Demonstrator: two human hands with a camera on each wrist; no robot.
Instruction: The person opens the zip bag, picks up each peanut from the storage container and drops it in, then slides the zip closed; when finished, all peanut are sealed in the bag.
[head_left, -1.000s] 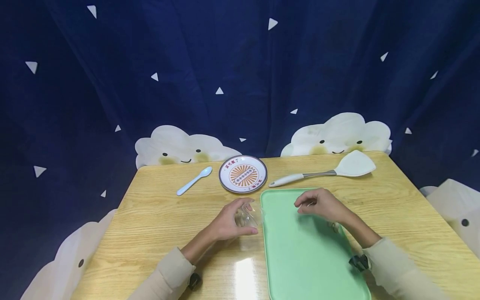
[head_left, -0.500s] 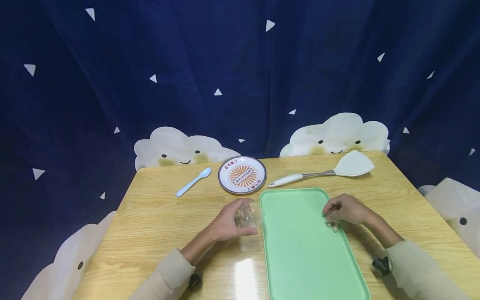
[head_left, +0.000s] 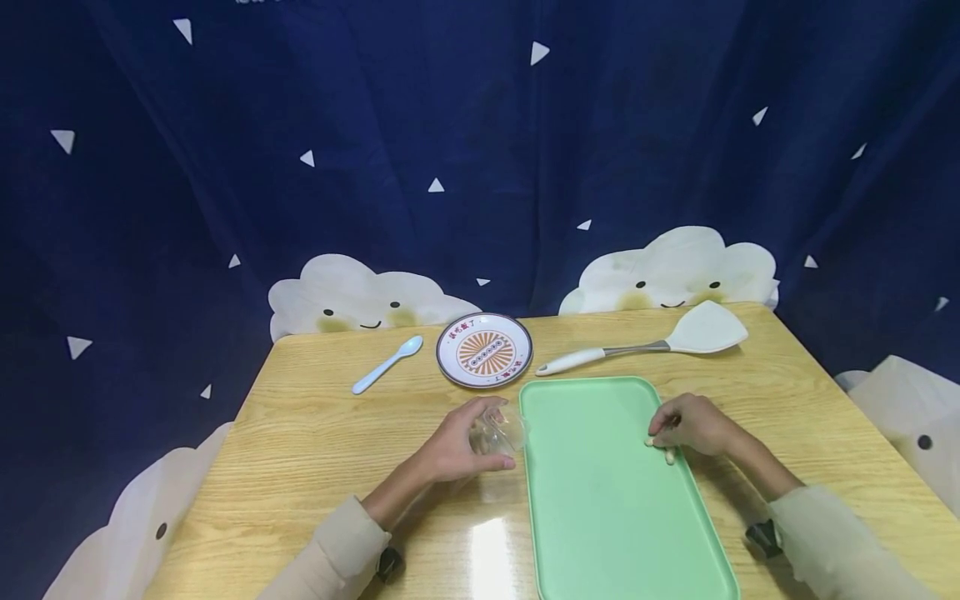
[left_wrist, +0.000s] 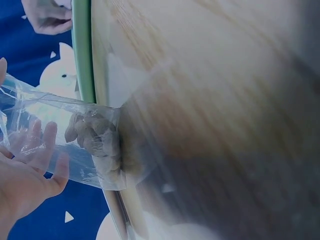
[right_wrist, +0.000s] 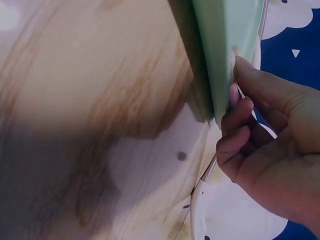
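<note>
My left hand grips a clear plastic container just left of the green tray. The left wrist view shows several shelled-looking, oblong peanuts at the container's bottom; whether it is a bag or a cup I cannot tell. Over the tray's right edge, my right hand has its thumb and forefinger on a small pale peanut, seemingly pinching it. Another peanut lies on the tray just below those fingers. In the right wrist view, the fingertips partly hide the piece against the tray wall.
Behind the tray lies a white-headed spatula. A patterned plate sits at the table's back middle, with a light blue spoon to its left. A dark blue curtain hangs behind the wooden table.
My right hand has moved right from above the tray's middle to its right edge, then its fingertips settled at the peanuts there. The left hand and its container have stayed put.
</note>
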